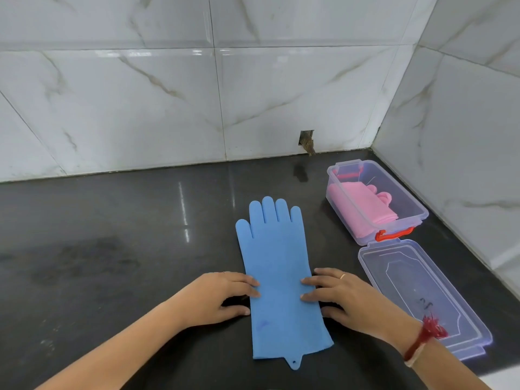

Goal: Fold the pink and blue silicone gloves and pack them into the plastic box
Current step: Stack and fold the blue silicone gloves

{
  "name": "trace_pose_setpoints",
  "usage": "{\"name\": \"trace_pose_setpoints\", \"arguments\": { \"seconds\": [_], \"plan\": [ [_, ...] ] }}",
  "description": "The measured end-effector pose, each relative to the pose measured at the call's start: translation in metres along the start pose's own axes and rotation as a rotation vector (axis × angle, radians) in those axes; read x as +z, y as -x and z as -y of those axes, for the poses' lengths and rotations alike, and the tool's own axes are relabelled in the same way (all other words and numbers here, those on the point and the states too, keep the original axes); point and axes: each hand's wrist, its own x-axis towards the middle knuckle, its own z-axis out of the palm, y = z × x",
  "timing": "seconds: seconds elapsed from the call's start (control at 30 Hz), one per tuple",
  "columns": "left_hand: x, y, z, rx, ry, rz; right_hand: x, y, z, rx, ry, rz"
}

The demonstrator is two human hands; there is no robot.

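Blue glove (277,277): flat on desk (112,249), unfolded, between both hands. Left hand (222,294) and right hand (346,299): open, fingertips pressing its edges, grasping nothing. Pink glove (363,205): folded, in box (416,205) beyond right hand. Step: folding blue; next likely needs lifting one end over.

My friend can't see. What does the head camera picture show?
Two bare hands, left hand and right hand, press the edges of a flat blue glove on a dark counter. Right of it, an open plastic box holds pink gloves, its lid beside it.
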Motion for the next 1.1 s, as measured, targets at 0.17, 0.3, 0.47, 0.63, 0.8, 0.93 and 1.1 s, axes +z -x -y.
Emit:
{"name": "trace_pose_setpoints", "arguments": {
  "seconds": [0.17, 0.3, 0.47, 0.63, 0.8, 0.93, 1.1],
  "plan": [
    [0.008, 0.006, -0.001, 0.032, -0.009, -0.088, 0.01, 0.001, 0.01, -0.088, -0.029, -0.297],
    [0.009, 0.004, -0.006, 0.047, -0.008, -0.125, 0.001, -0.014, 0.019, 0.069, -0.509, -0.341],
    [0.007, -0.008, -0.011, -0.061, 0.13, -0.269, -0.003, -0.047, 0.018, 0.321, -0.564, -0.408],
    [0.018, -0.024, -0.022, -0.324, 0.415, -0.45, 0.001, -0.064, 0.016, 0.526, -0.653, -0.463],
    [0.015, -0.038, -0.026, -0.52, 0.511, -0.511, 0.001, -0.07, 0.014, 0.597, -0.682, -0.424],
    [0.016, -0.045, -0.028, -0.598, 0.448, -0.521, 0.003, -0.068, 0.012, 0.594, -0.677, -0.388],
    [0.01, -0.049, -0.027, -0.732, 0.216, -0.467, 0.006, -0.064, 0.013, 0.688, -0.422, -0.384]
  ]
}}
